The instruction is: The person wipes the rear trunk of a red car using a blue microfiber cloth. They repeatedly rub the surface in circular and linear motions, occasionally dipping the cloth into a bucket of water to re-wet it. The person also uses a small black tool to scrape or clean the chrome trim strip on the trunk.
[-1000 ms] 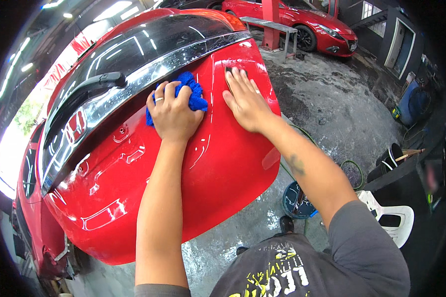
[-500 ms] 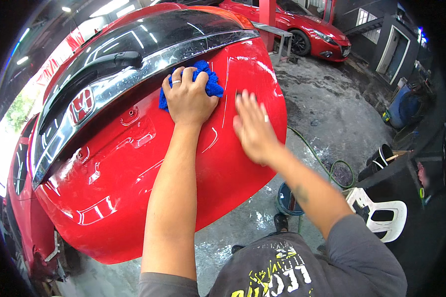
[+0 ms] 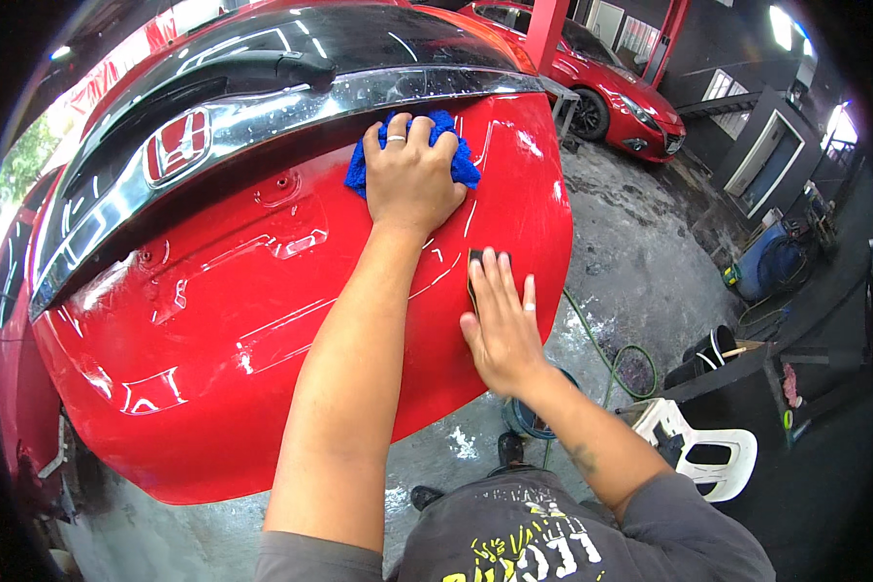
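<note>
Sitting at nine o'clock from the blue cloth [image 3: 357, 177], a round fitting [image 3: 282, 181] on the red panel [image 3: 223, 339] could snag the fabric if it slid that way. The left hand [image 3: 412, 179] grasps the cloth with bent fingers against the panel; the chrome strip [image 3: 359, 94] lies near twelve o'clock. Grit caught in the folds would probably scratch the glossy paint. At five o'clock from the cloth, the right hand [image 3: 504, 325] lies flat, fingers straight, over a dark pad [image 3: 474, 256], pinning rather than clasping it, so a slick surface might let it slip free. The ring [image 3: 530, 307] there could mark the paint if the hand rolled. At three o'clock, the panel's curved edge might suffer from uneven pressure.
</note>
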A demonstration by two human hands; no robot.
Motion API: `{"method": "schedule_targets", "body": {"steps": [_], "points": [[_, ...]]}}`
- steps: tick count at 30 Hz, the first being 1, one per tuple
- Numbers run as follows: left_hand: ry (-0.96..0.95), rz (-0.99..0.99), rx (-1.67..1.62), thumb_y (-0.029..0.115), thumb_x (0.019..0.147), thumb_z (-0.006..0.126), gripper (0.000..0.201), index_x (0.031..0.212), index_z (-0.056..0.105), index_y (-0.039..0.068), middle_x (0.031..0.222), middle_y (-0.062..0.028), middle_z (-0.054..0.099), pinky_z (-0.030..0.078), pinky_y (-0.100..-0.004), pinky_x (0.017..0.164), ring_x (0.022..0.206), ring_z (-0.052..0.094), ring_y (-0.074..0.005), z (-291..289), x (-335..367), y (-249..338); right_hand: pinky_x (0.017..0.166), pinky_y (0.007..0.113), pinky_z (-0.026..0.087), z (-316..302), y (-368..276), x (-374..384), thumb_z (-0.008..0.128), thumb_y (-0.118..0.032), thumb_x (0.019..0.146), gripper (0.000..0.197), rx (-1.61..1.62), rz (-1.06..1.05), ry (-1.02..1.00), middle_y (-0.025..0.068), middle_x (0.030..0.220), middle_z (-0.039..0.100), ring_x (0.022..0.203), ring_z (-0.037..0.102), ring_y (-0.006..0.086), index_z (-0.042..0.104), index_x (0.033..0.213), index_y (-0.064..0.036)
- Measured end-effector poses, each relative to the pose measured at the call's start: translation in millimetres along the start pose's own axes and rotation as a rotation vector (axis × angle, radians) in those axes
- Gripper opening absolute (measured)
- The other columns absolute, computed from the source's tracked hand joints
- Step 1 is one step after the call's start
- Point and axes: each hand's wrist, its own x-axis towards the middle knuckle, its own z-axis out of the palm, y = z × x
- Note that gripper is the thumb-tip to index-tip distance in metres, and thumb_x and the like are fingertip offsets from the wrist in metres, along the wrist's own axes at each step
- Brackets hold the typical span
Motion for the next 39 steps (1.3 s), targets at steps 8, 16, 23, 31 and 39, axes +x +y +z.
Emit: {"method": "schedule_targets", "body": {"steps": [8,16,23,31,39], "points": [[-0.01,-0.009,-0.024,0.028,0.069,0.088,0.035,0.101,0.08,0.019,0.127,-0.0063,0.075,0.044,-0.0561,0.115,0.134,0.064,-0.0304,-1.9,2.7,0.5,0.137,0.066,0.011,-8.6,31.0,74.4,0.046,-0.038,0.119,0.074,0.05,-0.002,0.132,0.0311,0.183,0.021,0.171,0.015,0.0489,0.023,0.176,0.0034],[-0.014,-0.006,-0.06,0.028,0.067,0.089,0.039,0.103,0.079,0.018,0.127,-0.0066,0.075,0.043,-0.0555,0.117,0.135,0.064,-0.031,2.3,6.9,8.1,0.137,0.066,0.009,-26.6,63.6,134.9,0.046,-0.035,0.119,0.073,0.0,0.093,0.165,0.026,0.186,0.017,0.173,0.014,0.0437,0.022,0.177,0.001],[-0.042,-0.01,-0.022,0.027,0.065,0.089,0.04,0.102,0.078,0.018,0.129,-0.0072,0.074,0.042,-0.0555,0.118,0.134,0.063,-0.0316,-3.1,0.1,-1.0,0.136,0.068,0.009,-0.9,15.5,34.7,0.052,-0.037,0.115,0.079,0.001,-0.01,-0.012,0.0273,0.185,0.018,0.173,0.013,0.0442,0.023,0.176,0.0024],[-0.034,-0.005,-0.059,0.027,0.066,0.088,0.037,0.1,0.078,0.018,0.127,-0.0063,0.075,0.043,-0.0551,0.117,0.133,0.064,-0.0323,0.5,8.5,13.9,0.136,0.067,0.01,-42.1,110.0,203.6,0.037,-0.047,0.121,0.071,0.144,0.114,0.185,0.0198,0.187,0.017,0.174,0.012,0.0394,0.024,0.178,-0.0065],[-0.059,-0.019,0.005,0.026,0.067,0.087,0.034,0.099,0.079,0.018,0.129,-0.0056,0.075,0.042,-0.0554,0.118,0.135,0.064,-0.0321,-3.1,4.6,4.7,0.134,0.074,0.01,-11.6,51.3,85.4,0.048,-0.04,0.117,0.074,-0.069,-0.094,0.122,0.0262,0.185,0.019,0.173,0.015,0.0448,0.028,0.175,0.0012]]}}
